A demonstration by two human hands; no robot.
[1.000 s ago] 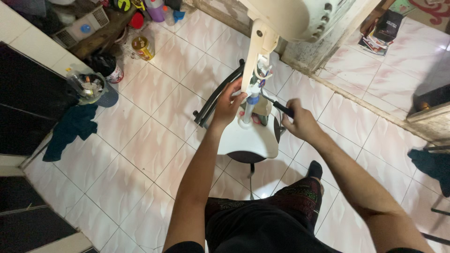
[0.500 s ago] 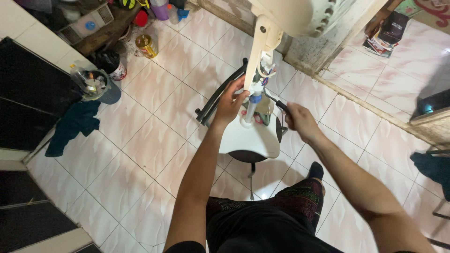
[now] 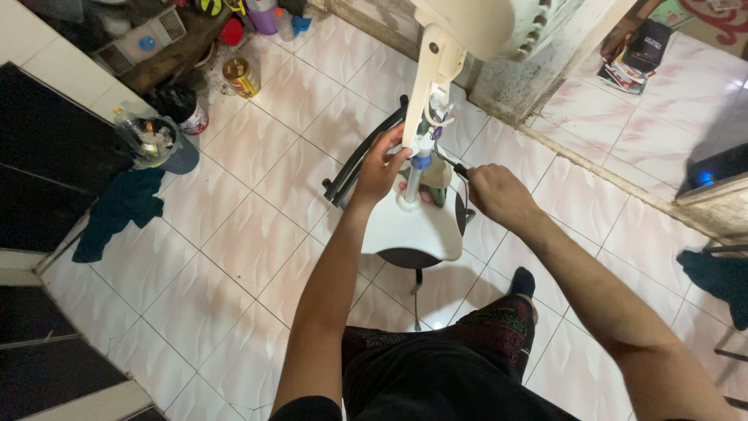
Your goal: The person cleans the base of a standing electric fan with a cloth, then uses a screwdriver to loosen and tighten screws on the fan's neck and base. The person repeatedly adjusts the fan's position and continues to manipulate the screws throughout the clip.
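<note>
A cream standing fan rises from a white base [image 3: 413, 230] set on a small dark stool, its pole [image 3: 415, 168] upright and its head [image 3: 483, 27] near the top of the view. My left hand [image 3: 382, 168] grips the pole just above the base, beside a blue collar [image 3: 421, 162]. A black-handled screwdriver [image 3: 456, 166] is held in my right hand [image 3: 499, 195], its tip pointing at the lower pole where loose wires show. Both forearms reach forward over my dark trousers.
Pale pink floor tiles [image 3: 234, 234] surround the stool. A dark teal cloth [image 3: 117, 210] lies at left, by a bucket of clutter [image 3: 152, 140] and a yellow tin [image 3: 241, 76]. A raised tiled step [image 3: 592, 168] runs along the right.
My right hand with the screwdriver has drawn slightly closer to the fan pole. My left hand keeps its grip on the pole. The view has shifted a little.
</note>
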